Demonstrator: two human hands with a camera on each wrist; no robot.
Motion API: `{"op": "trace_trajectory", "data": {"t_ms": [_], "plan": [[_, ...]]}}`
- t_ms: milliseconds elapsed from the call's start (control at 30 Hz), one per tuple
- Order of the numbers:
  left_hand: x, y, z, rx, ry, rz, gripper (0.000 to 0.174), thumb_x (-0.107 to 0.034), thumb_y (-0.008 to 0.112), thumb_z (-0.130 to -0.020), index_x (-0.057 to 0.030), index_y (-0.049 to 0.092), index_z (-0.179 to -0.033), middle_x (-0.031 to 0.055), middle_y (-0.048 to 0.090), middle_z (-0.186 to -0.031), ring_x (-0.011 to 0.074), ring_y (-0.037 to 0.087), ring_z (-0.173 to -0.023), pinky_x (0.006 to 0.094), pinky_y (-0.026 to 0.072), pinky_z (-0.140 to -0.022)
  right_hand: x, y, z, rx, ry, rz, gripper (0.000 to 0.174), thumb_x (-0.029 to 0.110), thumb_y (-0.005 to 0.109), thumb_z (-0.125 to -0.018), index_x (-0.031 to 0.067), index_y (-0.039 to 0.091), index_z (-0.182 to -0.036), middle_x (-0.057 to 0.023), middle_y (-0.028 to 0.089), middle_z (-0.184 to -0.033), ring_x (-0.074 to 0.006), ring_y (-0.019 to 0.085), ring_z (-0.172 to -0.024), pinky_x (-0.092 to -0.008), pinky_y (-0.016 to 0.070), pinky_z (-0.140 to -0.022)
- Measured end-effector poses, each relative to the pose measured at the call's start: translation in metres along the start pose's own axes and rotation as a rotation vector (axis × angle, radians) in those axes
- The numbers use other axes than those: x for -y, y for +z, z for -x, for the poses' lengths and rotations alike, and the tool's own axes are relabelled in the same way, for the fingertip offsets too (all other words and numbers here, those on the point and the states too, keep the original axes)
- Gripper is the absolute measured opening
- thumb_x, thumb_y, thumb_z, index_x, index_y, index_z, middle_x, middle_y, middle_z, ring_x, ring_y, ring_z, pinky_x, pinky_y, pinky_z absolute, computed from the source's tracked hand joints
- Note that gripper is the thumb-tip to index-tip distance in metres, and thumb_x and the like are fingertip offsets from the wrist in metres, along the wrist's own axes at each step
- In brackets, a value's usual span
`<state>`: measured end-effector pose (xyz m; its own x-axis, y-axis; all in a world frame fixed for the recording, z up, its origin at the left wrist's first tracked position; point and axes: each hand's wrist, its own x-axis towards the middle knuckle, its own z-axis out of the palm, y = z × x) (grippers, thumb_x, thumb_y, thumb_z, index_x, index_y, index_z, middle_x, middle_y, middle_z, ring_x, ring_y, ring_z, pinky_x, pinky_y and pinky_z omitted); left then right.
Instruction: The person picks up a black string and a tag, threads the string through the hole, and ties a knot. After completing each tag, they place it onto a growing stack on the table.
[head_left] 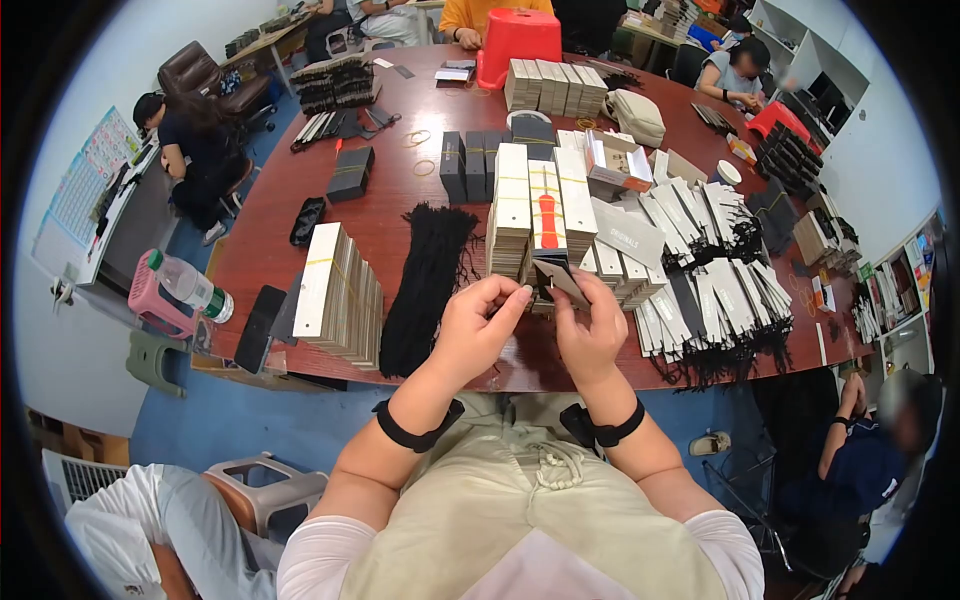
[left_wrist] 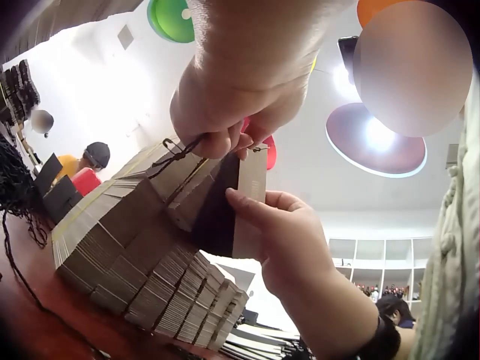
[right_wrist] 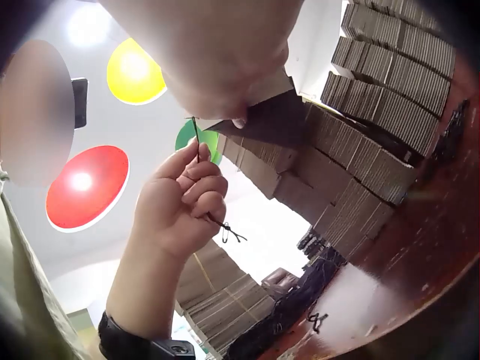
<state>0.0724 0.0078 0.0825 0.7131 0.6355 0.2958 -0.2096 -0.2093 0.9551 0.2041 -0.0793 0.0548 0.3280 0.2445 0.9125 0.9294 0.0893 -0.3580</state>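
Observation:
My left hand (head_left: 478,325) pinches a thin black cord (right_wrist: 196,135) between thumb and fingertips; its knotted tail (right_wrist: 226,226) sticks out below the curled fingers. In my right hand (head_left: 592,330) is a hang tag (left_wrist: 251,202), one face pale and the other dark, gripped between thumb and fingers. The cord runs up to the tag's top corner, where both hands meet. Just beyond them stand banded stacks of tags (head_left: 511,210), one with a red piece (head_left: 547,220) on top. A bundle of black cords (head_left: 425,290) lies left of my left hand.
Strung white tags (head_left: 715,310) with black cords cover the table's right front. Another banded tag stack (head_left: 320,280) stands at front left. Farther back are an open box (head_left: 618,160), a beige pouch (head_left: 636,117) and a red stool (head_left: 518,45). Other people sit around the room.

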Motion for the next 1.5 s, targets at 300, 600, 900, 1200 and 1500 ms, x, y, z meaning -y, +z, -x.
{"op": "trace_trajectory", "data": {"t_ms": [300,600,900,1200,1500], "plan": [[0.007,0.001,0.006,0.022,0.016,0.097,0.012,-0.012,0.058,-0.088,0.0,0.06,-0.089,-0.0023,0.056,-0.07,0.0025,0.047,-0.06,0.0185,0.0392,-0.054,0.004,-0.026,-0.003,0.311,0.468,-0.451,0.022,0.002,0.073,-0.063,0.0017,0.055,-0.076,-0.0115,0.061,-0.078,-0.0281,0.058,-0.07,-0.0362,0.0467,-0.063],[-0.001,-0.009,0.019,0.145,-0.064,0.09,0.009,-0.007,0.056,-0.089,0.0001,0.058,-0.095,-0.0046,0.053,-0.079,-0.0001,0.044,-0.067,0.0149,0.0352,-0.058,-0.007,-0.028,-0.009,0.296,-0.176,-0.188,0.024,-0.005,0.068,-0.06,0.0013,0.055,-0.079,-0.0121,0.06,-0.081,-0.0305,0.058,-0.07,-0.0357,0.0486,-0.063],[0.004,-0.011,0.023,0.148,-0.034,0.073,0.011,-0.009,0.056,-0.089,0.0003,0.058,-0.095,-0.0019,0.057,-0.079,0.002,0.05,-0.069,0.0172,0.0408,-0.061,0.024,-0.027,-0.025,0.533,0.823,-0.889,0.021,0.012,0.062,-0.086,-0.0052,0.062,-0.098,-0.0063,0.065,-0.09,-0.0119,0.058,-0.079,-0.0247,0.0473,-0.073],[-0.001,-0.017,0.025,0.169,-0.085,0.016,0.011,-0.008,0.056,-0.089,0.0009,0.057,-0.095,-0.0027,0.056,-0.081,0.0014,0.05,-0.071,0.0161,0.0407,-0.063,0.028,-0.024,-0.037,0.474,0.318,-0.324,0.01,0.005,0.061,-0.084,-0.002,0.063,-0.078,-0.003,0.062,-0.075,-0.0101,0.055,-0.067,-0.0242,0.0438,-0.058],[0.006,-0.026,0.029,0.137,-0.058,-0.031,0.011,-0.007,0.055,-0.089,0.0012,0.06,-0.095,-0.0019,0.056,-0.072,0.0031,0.048,-0.062,0.0181,0.0403,-0.057,0.016,-0.03,-0.031,0.347,0.922,-1.53,0.009,0.008,0.051,-0.086,0.0005,0.056,-0.086,-0.0087,0.056,-0.086,-0.0135,0.047,-0.066,-0.0255,0.0381,-0.057]]}}
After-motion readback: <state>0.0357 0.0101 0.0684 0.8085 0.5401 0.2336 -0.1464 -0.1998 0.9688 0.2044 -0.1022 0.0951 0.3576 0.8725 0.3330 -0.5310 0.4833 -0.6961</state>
